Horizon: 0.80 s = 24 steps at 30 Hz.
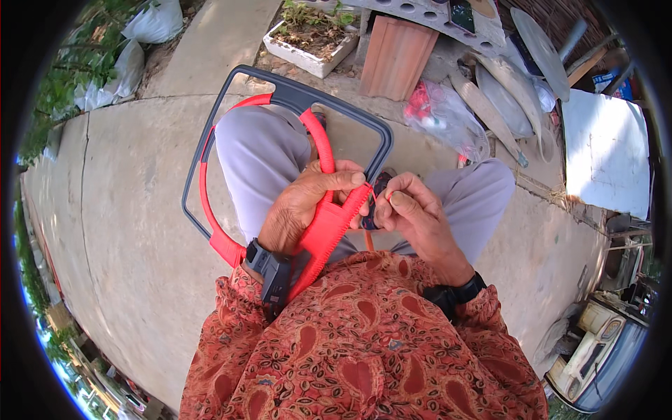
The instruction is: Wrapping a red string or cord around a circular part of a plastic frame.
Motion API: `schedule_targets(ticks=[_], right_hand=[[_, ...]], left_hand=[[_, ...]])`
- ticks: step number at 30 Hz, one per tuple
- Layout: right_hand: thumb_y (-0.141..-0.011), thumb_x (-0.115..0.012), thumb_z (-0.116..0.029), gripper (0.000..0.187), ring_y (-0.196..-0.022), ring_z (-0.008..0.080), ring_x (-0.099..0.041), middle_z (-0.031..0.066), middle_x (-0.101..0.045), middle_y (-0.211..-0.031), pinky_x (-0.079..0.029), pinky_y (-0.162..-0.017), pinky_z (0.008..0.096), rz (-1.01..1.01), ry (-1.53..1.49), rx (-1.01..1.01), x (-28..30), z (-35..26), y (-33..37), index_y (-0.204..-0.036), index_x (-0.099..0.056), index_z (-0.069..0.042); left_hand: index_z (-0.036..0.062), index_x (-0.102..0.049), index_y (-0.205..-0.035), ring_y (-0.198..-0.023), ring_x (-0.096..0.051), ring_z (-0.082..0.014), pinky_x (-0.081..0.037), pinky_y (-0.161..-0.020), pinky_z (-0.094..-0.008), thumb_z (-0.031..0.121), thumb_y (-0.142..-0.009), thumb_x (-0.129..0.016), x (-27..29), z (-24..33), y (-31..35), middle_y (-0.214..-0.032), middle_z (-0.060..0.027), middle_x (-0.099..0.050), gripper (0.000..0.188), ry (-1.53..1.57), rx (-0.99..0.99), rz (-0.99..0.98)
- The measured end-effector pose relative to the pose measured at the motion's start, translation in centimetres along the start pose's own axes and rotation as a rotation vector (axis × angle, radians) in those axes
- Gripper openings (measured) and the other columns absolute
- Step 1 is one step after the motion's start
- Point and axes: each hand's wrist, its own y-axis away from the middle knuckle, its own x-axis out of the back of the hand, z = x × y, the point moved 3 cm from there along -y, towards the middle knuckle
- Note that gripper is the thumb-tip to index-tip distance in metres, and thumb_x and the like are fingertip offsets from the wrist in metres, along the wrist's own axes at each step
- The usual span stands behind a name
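Observation:
A dark grey frame with rounded corners [329, 105] rests across my left thigh. Bright red cord covers its inner ring and one of its sides in tight turns, and a broad red-wrapped section [329, 227] slopes down toward my lap. My left hand [297, 203] is closed around this wrapped part, thumb lying on top near the grey edge. Just to its right, my right hand [422, 218] pinches a thin red strand [372, 192] that runs to the wrapped edge. The fingertips partly hide the strand's end.
Beyond my knees stand a white planter [315, 64] with small plants and a ribbed terracotta block [397, 59]. Clear plastic bags [448, 119] lie to the right, near long curved pieces and a white panel [605, 150]. White sacks [155, 22] are at the far left.

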Motion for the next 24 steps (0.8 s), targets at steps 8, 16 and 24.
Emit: schedule_targets(ticks=[8, 16, 24], right_hand=[[-0.100, -0.052, -0.016, 0.012, -0.070, 0.0069, -0.051, 0.0029, -0.058, -0.085, -0.043, -0.064, 0.0202, 0.031, 0.237, 0.098, -0.4, -2.0, 0.5, -0.102, -0.051, -0.004], [-0.092, -0.059, -0.005, 0.006, -0.075, 0.0067, -0.055, 0.0025, -0.063, -0.089, -0.045, -0.063, 0.0244, 0.056, 0.807, 0.382, -1.3, -6.0, -2.3, -0.095, -0.060, 0.000], [-0.084, -0.065, -0.014, 0.007, -0.079, 0.0210, -0.052, 0.0025, -0.056, -0.077, -0.038, -0.071, 0.0332, -0.103, 1.431, 0.758, -3.3, -7.4, -5.5, -0.084, -0.066, -0.008]], left_hand=[[-0.0013, -0.055, -0.081, -0.056, -0.066, -0.0240, -0.058, -0.046, -0.0364, 0.004, -0.080, -0.066, 0.3, -0.4, -0.6, -0.070, -0.0168, -0.064, 0.012, -0.090, 0.017, 0.003], [-0.0028, -0.056, -0.089, -0.056, -0.066, -0.0247, -0.058, -0.048, -0.0378, 0.006, -0.081, -0.065, 0.5, -0.5, -0.9, -0.068, -0.0165, -0.064, 0.015, -0.005, -0.009, -0.047], [0.0021, -0.059, -0.101, -0.065, -0.068, -0.0228, -0.058, -0.055, -0.0331, 0.007, -0.085, -0.065, 0.6, -0.8, -1.0, -0.080, -0.0100, -0.065, 0.017, -0.046, -0.016, 0.018]])
